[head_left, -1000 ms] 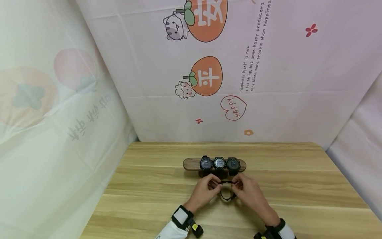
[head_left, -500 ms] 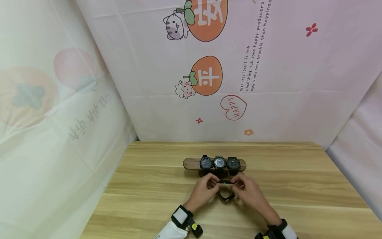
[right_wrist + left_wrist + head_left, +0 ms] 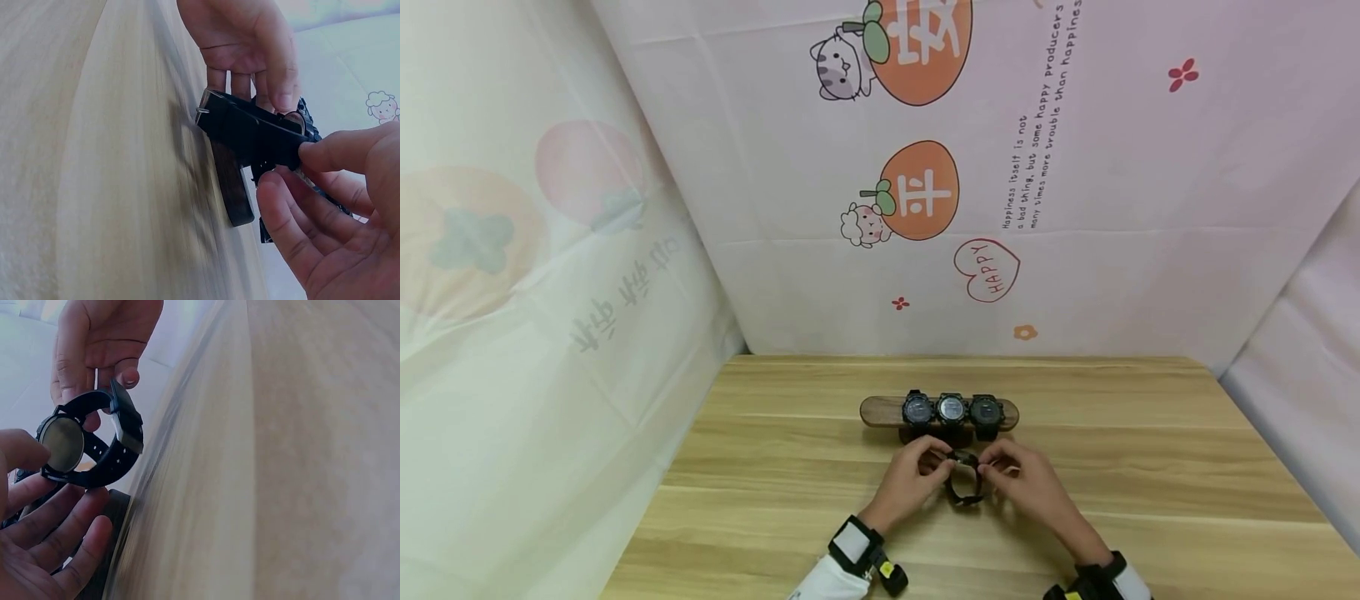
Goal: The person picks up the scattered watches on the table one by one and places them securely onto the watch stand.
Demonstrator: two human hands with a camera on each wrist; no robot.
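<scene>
Both hands hold a black wristwatch (image 3: 966, 500) above the table, its strap bent into a loop. My left hand (image 3: 904, 485) pinches the watch at its left, with the thumb on the case back (image 3: 65, 444) in the left wrist view. From the other side my right hand (image 3: 1030, 487) pinches the strap (image 3: 250, 128) near the case, between thumb and fingers. In the right wrist view a buckle (image 3: 202, 111) shows at the strap's end. Just beyond the hands is a wooden watch stand (image 3: 880, 412) bearing three dark watches (image 3: 951, 407).
The wood-grain table (image 3: 760, 483) spreads out on both sides of the hands. A printed white cloth (image 3: 820, 283) hangs behind it, with more white cloth at the left and right. Each wrist wears a black strap with a small camera (image 3: 891, 577).
The held watch has turned, its case tilting and its strap loop shifting slightly left. Both hands remain on it, close to where they were.
</scene>
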